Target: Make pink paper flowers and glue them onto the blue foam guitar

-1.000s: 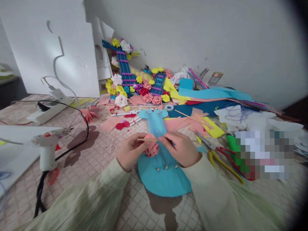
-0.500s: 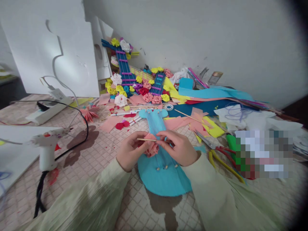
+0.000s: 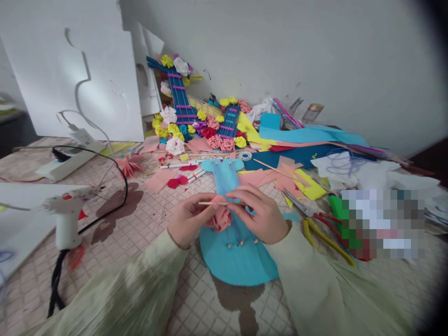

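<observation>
My left hand (image 3: pixel 189 219) and my right hand (image 3: pixel 261 212) meet over a light blue guitar-shaped foam cutout (image 3: pixel 234 252) lying flat on the table. Between them is a pink paper rose (image 3: pixel 221 217), rolled around a thin wooden stick (image 3: pixel 210 203) that lies level. The left hand's fingers are closed on the rose and the stick's left part. The right hand's fingers pinch the paper at the stick's right end. Small beads and strings run along the cutout's neck (image 3: pixel 224 172).
A white glue gun (image 3: pixel 66 219) stands at the left with a black cable. A power strip (image 3: pixel 66 161) lies behind it. Decorated blue guitars with paper flowers (image 3: pixel 196 121) lean at the back. Scissors (image 3: pixel 308 214), coloured foam sheets (image 3: pixel 308 137) and paper scraps crowd the right. White foam boards (image 3: pixel 87 70) stand behind.
My right hand's fingers have shifted slightly left and up along the stick, turning the pink paper. The stick has moved a little to the left.
</observation>
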`<action>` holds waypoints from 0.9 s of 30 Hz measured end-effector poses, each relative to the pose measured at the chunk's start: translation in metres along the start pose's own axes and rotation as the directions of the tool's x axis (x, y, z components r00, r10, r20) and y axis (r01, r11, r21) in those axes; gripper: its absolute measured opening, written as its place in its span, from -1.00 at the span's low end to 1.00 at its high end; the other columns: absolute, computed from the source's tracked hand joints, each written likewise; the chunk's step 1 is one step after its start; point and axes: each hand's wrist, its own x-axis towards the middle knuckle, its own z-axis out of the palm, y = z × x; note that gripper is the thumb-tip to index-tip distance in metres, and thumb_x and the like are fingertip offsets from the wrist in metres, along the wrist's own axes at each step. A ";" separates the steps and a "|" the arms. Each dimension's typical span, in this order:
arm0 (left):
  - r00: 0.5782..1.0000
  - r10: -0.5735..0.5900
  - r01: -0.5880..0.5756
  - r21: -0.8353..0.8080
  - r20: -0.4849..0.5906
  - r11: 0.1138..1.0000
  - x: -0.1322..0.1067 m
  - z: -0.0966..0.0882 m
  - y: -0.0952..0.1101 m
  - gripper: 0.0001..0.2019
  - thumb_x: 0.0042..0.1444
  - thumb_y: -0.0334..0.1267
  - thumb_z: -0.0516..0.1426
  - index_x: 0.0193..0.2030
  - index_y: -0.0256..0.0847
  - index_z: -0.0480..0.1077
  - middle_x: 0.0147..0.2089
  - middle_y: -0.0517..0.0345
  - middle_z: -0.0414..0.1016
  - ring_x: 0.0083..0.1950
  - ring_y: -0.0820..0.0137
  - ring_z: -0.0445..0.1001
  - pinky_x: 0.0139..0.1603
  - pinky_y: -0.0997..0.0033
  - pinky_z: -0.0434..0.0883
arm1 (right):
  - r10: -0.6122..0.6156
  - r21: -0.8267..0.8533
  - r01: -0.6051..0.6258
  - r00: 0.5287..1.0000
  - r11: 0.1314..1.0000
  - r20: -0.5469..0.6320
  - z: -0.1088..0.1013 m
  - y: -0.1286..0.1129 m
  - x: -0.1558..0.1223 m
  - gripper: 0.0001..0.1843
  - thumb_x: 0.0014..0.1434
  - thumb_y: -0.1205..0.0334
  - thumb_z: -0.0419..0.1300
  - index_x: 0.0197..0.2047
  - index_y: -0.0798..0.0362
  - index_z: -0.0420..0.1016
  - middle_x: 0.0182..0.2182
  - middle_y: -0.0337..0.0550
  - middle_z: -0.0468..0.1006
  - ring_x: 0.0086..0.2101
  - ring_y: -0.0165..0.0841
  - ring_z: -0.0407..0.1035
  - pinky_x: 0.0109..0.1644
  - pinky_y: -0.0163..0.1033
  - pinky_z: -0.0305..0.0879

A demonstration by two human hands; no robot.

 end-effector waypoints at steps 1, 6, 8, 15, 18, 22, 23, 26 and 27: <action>1.000 -0.003 0.003 0.006 -0.001 1.000 0.000 0.000 0.000 -0.71 -0.25 -0.18 0.27 -0.36 -0.29 0.42 -0.55 0.19 0.50 -0.61 0.51 0.40 -0.65 0.60 0.33 | -0.010 -0.002 0.010 1.000 1.000 -0.001 0.000 0.000 0.000 -0.83 0.15 0.32 0.05 -0.17 0.09 0.36 -0.27 -0.08 0.42 -0.28 -0.39 0.34 -0.27 -0.31 0.32; 0.998 0.054 -0.054 0.053 -0.014 0.997 -0.001 0.001 0.000 -0.75 -0.21 -0.19 0.25 -0.38 -0.29 0.42 -0.54 0.18 0.49 -0.56 0.49 0.41 -0.63 0.59 0.33 | -0.040 -0.005 0.040 0.999 0.999 0.016 0.000 0.000 0.000 -0.82 0.17 0.33 0.02 -0.19 0.06 0.40 -0.28 -0.10 0.40 -0.29 -0.39 0.35 -0.24 -0.28 0.33; 0.998 0.064 -0.063 0.060 -0.017 0.996 -0.001 0.001 0.000 -0.75 -0.21 -0.18 0.24 -0.38 -0.29 0.42 -0.54 0.18 0.48 -0.56 0.49 0.41 -0.63 0.58 0.32 | -0.042 0.002 0.042 0.999 0.999 0.019 -0.001 -0.001 0.000 -0.81 0.17 0.33 0.01 -0.18 0.04 0.40 -0.29 -0.11 0.40 -0.29 -0.40 0.35 -0.23 -0.28 0.33; 0.997 0.073 -0.073 0.041 -0.010 0.996 0.000 0.000 0.000 -0.69 -0.22 -0.19 0.25 -0.31 -0.29 0.42 -0.45 0.12 0.51 -0.55 0.51 0.39 -0.62 0.59 0.28 | -0.028 0.040 0.028 1.000 0.999 0.008 -0.001 -0.002 0.000 -0.82 0.14 0.36 0.05 -0.18 0.09 0.39 -0.30 -0.10 0.45 -0.29 -0.41 0.34 -0.25 -0.32 0.31; 0.997 0.076 -0.077 0.073 0.010 0.994 0.000 -0.001 -0.001 -0.73 -0.19 -0.19 0.24 -0.33 -0.29 0.42 -0.48 0.14 0.49 -0.53 0.50 0.40 -0.58 0.58 0.31 | -0.020 0.036 0.020 1.000 0.999 0.012 -0.002 -0.002 0.000 -0.82 0.13 0.36 0.06 -0.18 0.08 0.39 -0.31 -0.11 0.46 -0.32 -0.42 0.35 -0.28 -0.33 0.31; 0.994 0.102 -0.107 0.138 0.042 0.985 0.000 -0.003 -0.003 -0.80 -0.14 -0.23 0.21 -0.36 -0.29 0.42 -0.44 0.14 0.49 -0.45 0.48 0.43 -0.47 0.56 0.35 | -0.019 0.033 0.019 1.000 0.999 0.009 -0.002 -0.001 0.000 -0.88 0.11 0.30 0.10 -0.26 0.08 0.42 -0.36 -0.13 0.48 -0.35 -0.41 0.36 -0.30 -0.32 0.32; 0.993 0.109 -0.115 0.150 0.053 0.982 0.000 -0.003 -0.003 -0.81 -0.13 -0.24 0.21 -0.36 -0.29 0.42 -0.43 0.14 0.48 -0.44 0.49 0.43 -0.45 0.56 0.36 | -0.018 0.032 0.018 1.000 0.999 0.006 -0.002 -0.001 0.000 -0.89 0.11 0.28 0.11 -0.28 0.08 0.42 -0.37 -0.13 0.48 -0.35 -0.41 0.37 -0.30 -0.31 0.32; 0.989 0.132 -0.143 0.186 0.069 0.972 -0.001 -0.003 -0.004 -0.83 -0.11 -0.25 0.19 -0.35 -0.29 0.42 -0.42 0.14 0.47 -0.44 0.49 0.42 -0.45 0.56 0.36 | -0.012 0.030 0.012 1.000 0.999 0.005 -0.002 -0.002 0.000 -0.89 0.12 0.27 0.10 -0.29 0.08 0.42 -0.38 -0.13 0.48 -0.36 -0.41 0.37 -0.31 -0.31 0.32; 0.988 0.141 -0.152 0.198 0.069 0.968 -0.001 -0.003 -0.004 -0.83 -0.10 -0.24 0.18 -0.35 -0.29 0.42 -0.42 0.13 0.48 -0.44 0.48 0.42 -0.46 0.56 0.36 | -0.011 0.031 0.011 1.000 0.999 0.006 -0.002 -0.002 0.000 -0.88 0.12 0.28 0.09 -0.28 0.08 0.42 -0.37 -0.13 0.48 -0.36 -0.41 0.37 -0.32 -0.32 0.32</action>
